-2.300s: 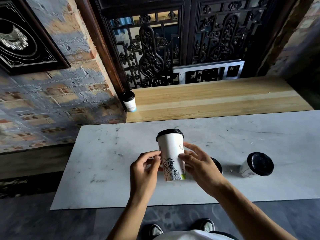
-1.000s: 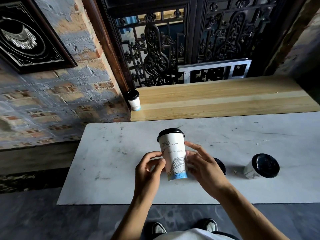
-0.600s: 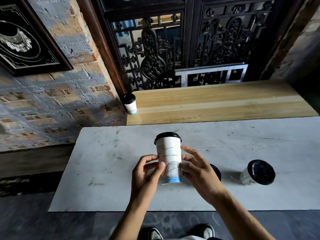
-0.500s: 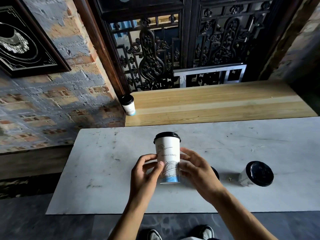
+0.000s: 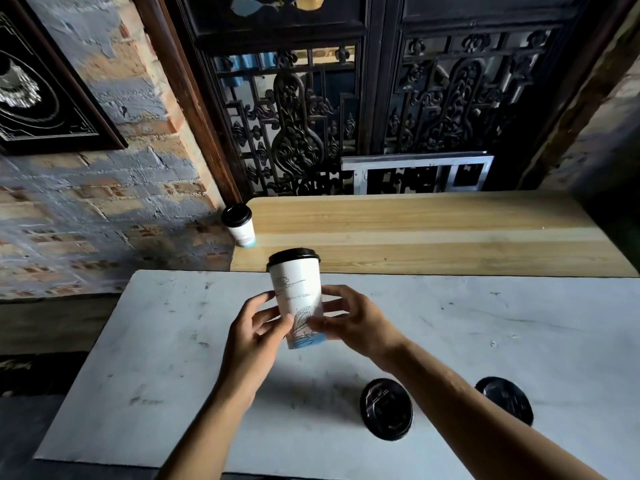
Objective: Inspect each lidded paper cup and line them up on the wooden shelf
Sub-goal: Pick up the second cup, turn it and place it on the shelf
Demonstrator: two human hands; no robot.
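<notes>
The fingers (image 5: 277,325) of the left hand (image 5: 254,332) and the fingers (image 5: 320,322) of the right hand (image 5: 353,320) are curled against the lower half of a tall paper cup (image 5: 297,299), which is held upright between them, lifted clear of the table (image 5: 173,358). The left thumb is pressed on the near face and the right fingertips are laid over the printed drawing, so the cup is gripped from both sides. A black lid (image 5: 293,256) is seated on the cup. On the white wall of the cup a thin line drawing is printed, with an arched bridge near the blue band at the base; a line of small writing crosses the middle, of which only something like "Statue of Libe" can be made out, the rest being blurred. Two more lidded cups (image 5: 386,408) (image 5: 504,400) are stood on the pale, scuffed table near its front edge, to the right of the held one, seen from above so that mostly their black lids are shown. Beyond the table, a fourth cup (image 5: 240,226) with a black lid and a blue base is placed at the left end of the wooden shelf (image 5: 433,230), beside the brick wall (image 5: 104,209). Behind the shelf a dark carved screen (image 5: 346,116) is seen.
</notes>
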